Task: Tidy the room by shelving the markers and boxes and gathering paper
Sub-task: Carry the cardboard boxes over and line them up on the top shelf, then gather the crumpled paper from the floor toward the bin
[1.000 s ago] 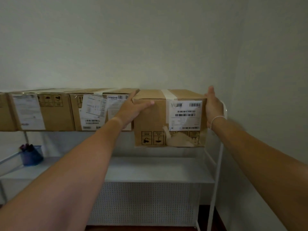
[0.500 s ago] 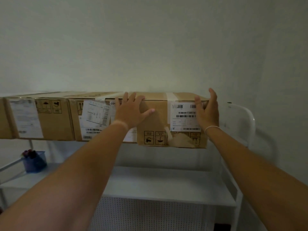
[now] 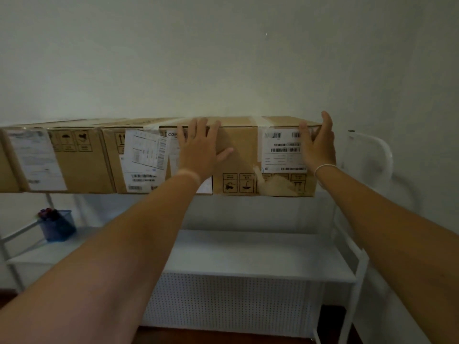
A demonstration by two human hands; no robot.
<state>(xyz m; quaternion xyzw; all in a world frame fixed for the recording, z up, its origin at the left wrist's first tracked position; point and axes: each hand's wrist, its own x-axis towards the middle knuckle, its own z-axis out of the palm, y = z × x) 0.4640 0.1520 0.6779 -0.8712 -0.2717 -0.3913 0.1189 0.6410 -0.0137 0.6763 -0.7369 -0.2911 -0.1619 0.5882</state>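
A brown cardboard box (image 3: 243, 155) with a white barcode label sits at the right end of the top shelf, in line with two more boxes, the middle box (image 3: 144, 157) and the left box (image 3: 74, 165). My left hand (image 3: 201, 150) lies flat with fingers spread on the box's front face, near its left edge. My right hand (image 3: 318, 147) presses flat on the label at the right edge, thumb up at the top corner. A blue cup of markers (image 3: 58, 227) stands on the lower shelf at the left.
The white lower shelf (image 3: 248, 254) runs under the boxes, with a perforated white panel (image 3: 223, 301) below it. The rack's curved white end frame (image 3: 372, 150) stands just right of the box. Walls close in behind and on the right.
My hands moved from gripping the box's sides to lying flat on its front face. The box slid back in line with the others. My view has moved closer.
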